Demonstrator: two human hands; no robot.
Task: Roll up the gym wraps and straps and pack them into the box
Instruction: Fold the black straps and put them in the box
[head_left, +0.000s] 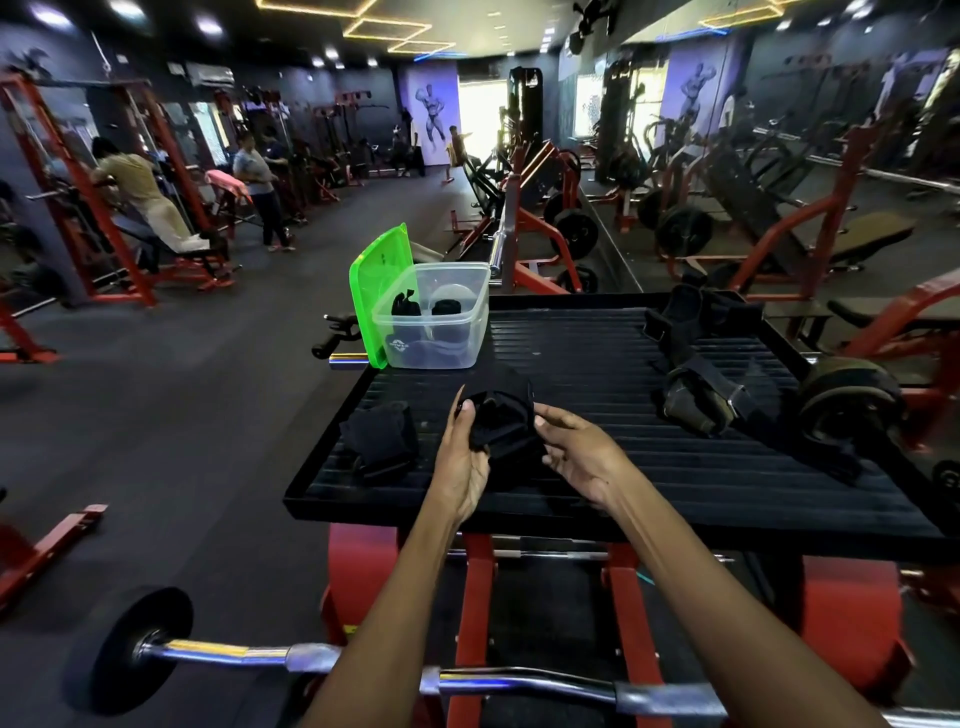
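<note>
A black gym wrap (503, 422), partly rolled, sits between both hands above the black ribbed platform (597, 467). My left hand (464, 457) grips its left side, thumb up on the roll. My right hand (576, 457) pinches its right edge with thumb and fingers. A clear plastic box (434, 325) stands at the platform's far left corner with several black rolled wraps inside. Its green lid (376, 291) leans upright against the box's left side. Another black wrap (382, 439) lies flat to the left of my hands. A pile of black straps (701, 374) lies at the right.
A curl bar (363, 662) with a black plate crosses below the platform near me. A weight plate (852, 400) hangs off the platform's right side. Red gym machines stand all round, and people exercise at the far left. A mirror wall runs along the right.
</note>
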